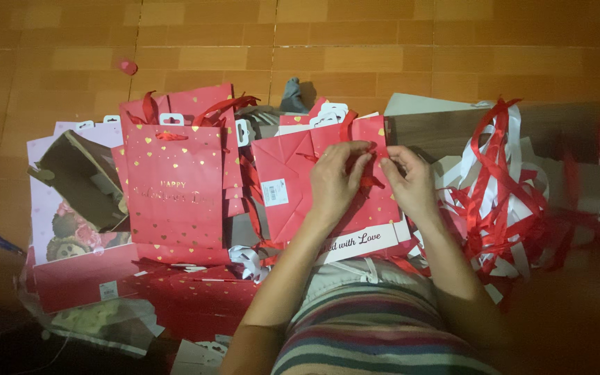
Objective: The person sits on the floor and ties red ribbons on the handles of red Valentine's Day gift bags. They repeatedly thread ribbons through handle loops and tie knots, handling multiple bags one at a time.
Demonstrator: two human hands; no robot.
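Both hands met over the upper edge of a red gift bag point(328, 194) that lay flat in front of the person's lap. The left hand point(336, 182) had its fingers curled and pinched on a strand of red ribbon point(371, 182) at the bag's top, and the right hand point(411, 182) pinched the same ribbon from the other side, fingertips almost touching the left's. The ribbon ran down between the two hands as a short dark-red tail.

Just to the right of the right hand sat a loose tangle of red and white ribbons point(501, 194), spilling over a flat wooden board point(453, 128) behind it. To the left of the left hand stood a finished red bag with gold hearts point(173, 187), its white hang tab and red handle showing, with more red bags stacked behind and beneath it. Further left lay an open brown box point(81, 177) on a pale bag printed with teddy bears point(64, 236). A small pink object point(128, 67) rested well apart on the floor.

Everything lay on an orange-brown tiled floor point(355, 42), dimly lit, with the near corners in shadow.

The held bag was red with small gold hearts, a white price sticker on its folded side and a white strip along its lower edge. Part of its face was hidden under the hands.
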